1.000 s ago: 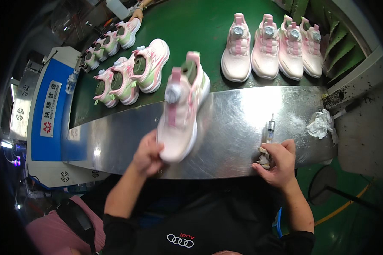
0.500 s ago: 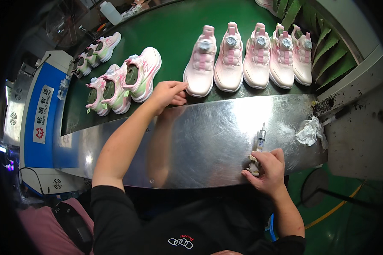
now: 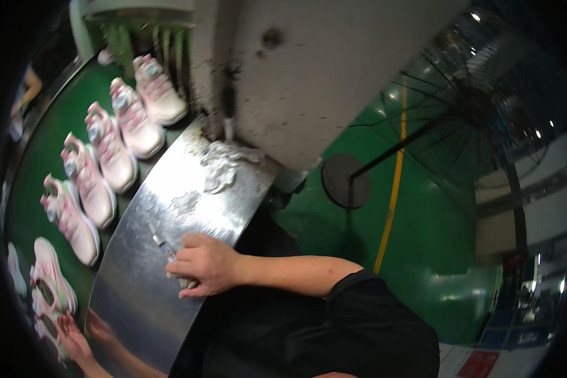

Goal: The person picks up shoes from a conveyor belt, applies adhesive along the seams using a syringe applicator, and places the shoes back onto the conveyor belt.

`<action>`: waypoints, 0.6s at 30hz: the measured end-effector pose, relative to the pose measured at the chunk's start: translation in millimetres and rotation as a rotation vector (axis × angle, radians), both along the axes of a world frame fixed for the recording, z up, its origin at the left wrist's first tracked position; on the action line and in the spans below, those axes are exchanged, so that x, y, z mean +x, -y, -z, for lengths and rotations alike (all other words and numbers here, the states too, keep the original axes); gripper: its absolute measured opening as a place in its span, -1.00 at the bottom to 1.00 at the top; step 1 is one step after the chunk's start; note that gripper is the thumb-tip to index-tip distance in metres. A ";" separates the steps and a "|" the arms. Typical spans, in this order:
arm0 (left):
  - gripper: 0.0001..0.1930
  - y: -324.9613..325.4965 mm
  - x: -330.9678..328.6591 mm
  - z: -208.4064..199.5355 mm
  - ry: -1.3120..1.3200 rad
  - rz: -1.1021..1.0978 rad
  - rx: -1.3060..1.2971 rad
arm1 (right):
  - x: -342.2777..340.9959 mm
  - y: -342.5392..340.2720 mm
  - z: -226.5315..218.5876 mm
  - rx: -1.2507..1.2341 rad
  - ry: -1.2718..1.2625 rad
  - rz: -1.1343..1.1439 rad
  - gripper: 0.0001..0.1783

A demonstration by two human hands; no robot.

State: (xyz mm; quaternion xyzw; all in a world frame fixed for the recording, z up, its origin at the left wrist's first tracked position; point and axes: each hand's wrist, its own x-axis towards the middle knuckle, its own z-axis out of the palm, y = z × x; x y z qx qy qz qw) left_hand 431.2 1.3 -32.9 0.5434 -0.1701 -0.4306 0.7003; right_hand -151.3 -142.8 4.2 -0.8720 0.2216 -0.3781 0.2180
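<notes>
At the lower left, my left hand (image 3: 74,340) has its fingers stretched out beside a pink and light-green sneaker (image 3: 46,327); blur hides whether they touch it. On the metal ledge (image 3: 123,286), my right hand (image 3: 205,263) is closed around the rear part of a small clear syringe (image 3: 163,244). Its thin tip points away from my fingers, toward the sneakers. A pale crumpled lump (image 3: 186,283) shows under the same hand. Several pale pink sneakers with dial fasteners, one of them a pink sneaker (image 3: 113,151), stand in a row on the green belt (image 3: 28,157).
Crumpled white paper (image 3: 223,165) lies at the ledge's far end, against a grey machine wall (image 3: 315,69). Green strips (image 3: 170,47) hang at the machine opening beyond the shoes. A pedestal fan (image 3: 346,181) stands on the green floor at right. Another person's arm (image 3: 28,88) shows at far left.
The view has swung to the right. My left hand has left the end pale pink sneaker and is now by the pink and green ones. My right hand has closed farther over the syringe.
</notes>
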 end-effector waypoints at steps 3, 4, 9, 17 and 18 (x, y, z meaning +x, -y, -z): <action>-0.61 26.2 -19.2 -6.9 -0.040 -0.100 0.073 | -2.4 -6.8 -3.6 -0.017 0.008 0.054 -0.51; -0.61 33.9 -15.0 -5.9 -0.039 -0.084 0.066 | -3.0 -6.8 -2.9 -0.029 0.019 0.065 -0.51; -0.65 49.3 -10.4 7.4 -0.065 -0.141 0.115 | -10.0 -1.8 1.5 -0.073 0.050 0.091 -0.50; -0.71 28.6 32.1 -14.4 0.005 0.087 0.076 | -4.8 -3.0 5.3 -0.068 0.045 0.066 -0.50; -0.70 6.9 24.0 -24.4 0.006 0.060 0.105 | 1.3 -4.4 5.3 -0.075 0.067 0.043 -0.49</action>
